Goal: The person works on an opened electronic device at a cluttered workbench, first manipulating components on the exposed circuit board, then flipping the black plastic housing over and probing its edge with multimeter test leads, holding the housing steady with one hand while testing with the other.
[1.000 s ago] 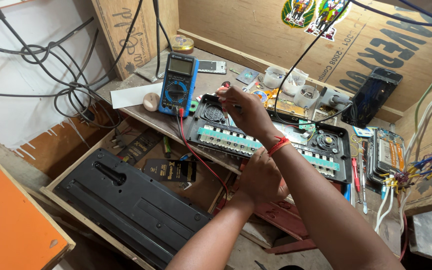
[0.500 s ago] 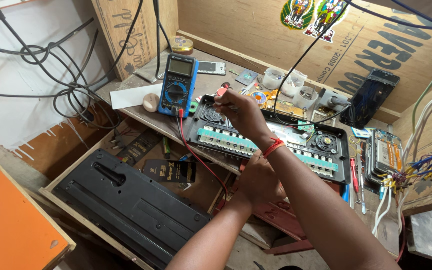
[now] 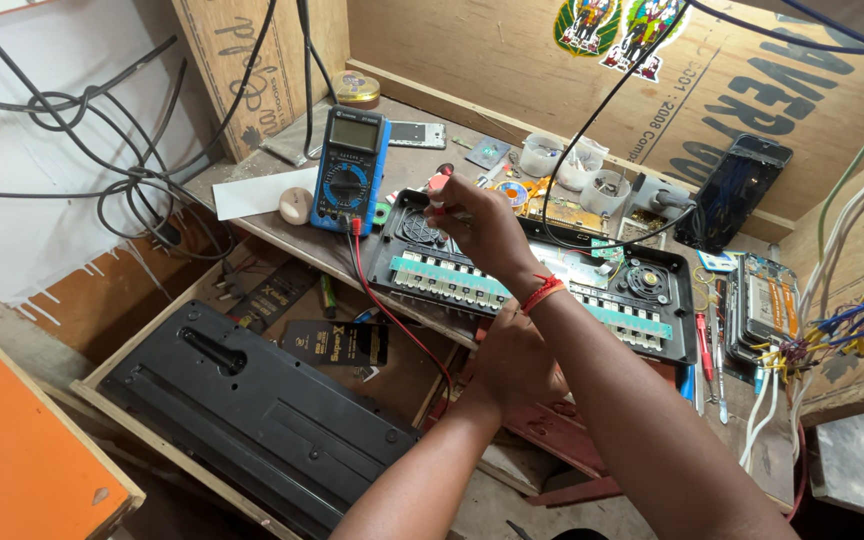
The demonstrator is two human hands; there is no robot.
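Note:
My right hand (image 3: 477,222), a red band at its wrist, pinches a red-tipped probe (image 3: 439,181) over the far left corner of an opened black electronic device (image 3: 642,290) with teal strips of contacts and two round speaker grilles. A blue multimeter (image 3: 349,170) lies to the device's left, and its red lead (image 3: 392,310) runs down past the bench's front edge. My left hand (image 3: 517,362) is curled at the device's front edge, under my right forearm. What its fingers hold is hidden.
A long black plastic cover (image 3: 252,410) lies in the open wooden drawer below. Small tubs (image 3: 572,165), a phone (image 3: 740,190), circuit boards, screwdrivers (image 3: 702,345) and bundled wires (image 3: 852,320) crowd the bench's back and right. Black cables (image 3: 102,190) hang at the left wall.
My right hand has shifted only slightly over the device's far left corner. The left hand has stayed where it was.

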